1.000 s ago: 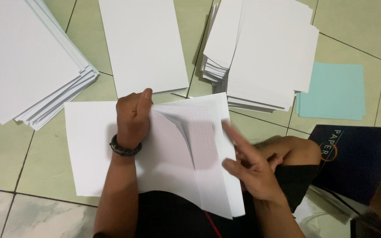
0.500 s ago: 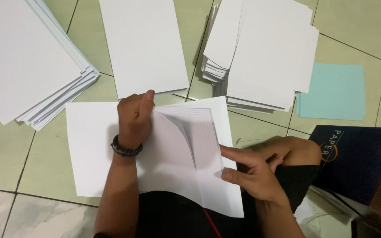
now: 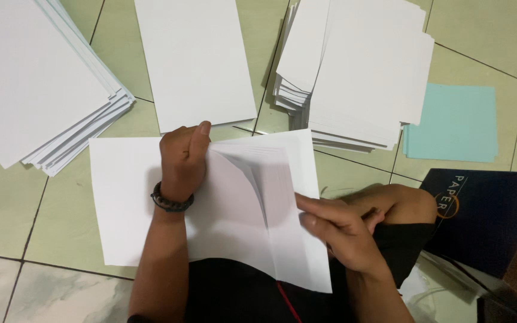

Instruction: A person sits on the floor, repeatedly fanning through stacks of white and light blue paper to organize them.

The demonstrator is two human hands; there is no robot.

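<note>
A wide stack of white sheets (image 3: 121, 197) lies open on the green tiled floor in front of me, folded down the middle. My left hand (image 3: 184, 158), with a dark bead bracelet at the wrist, presses as a closed fist on the fold near the top edge. The right half of the sheets (image 3: 282, 209) bulges up from the fold. My right hand (image 3: 336, 230) pinches the right edge of that half between thumb and fingers.
A thick pile of white paper (image 3: 37, 78) lies at top left, a single white sheet (image 3: 195, 60) at top centre, two more white stacks (image 3: 360, 66) at top right. A light blue sheet (image 3: 453, 122) and a dark blue box (image 3: 492, 221) lie at right.
My right hand has slid down and to the right along the folded half, from flat on the sheets to pinching their right edge. The left fist has stayed on the fold.
</note>
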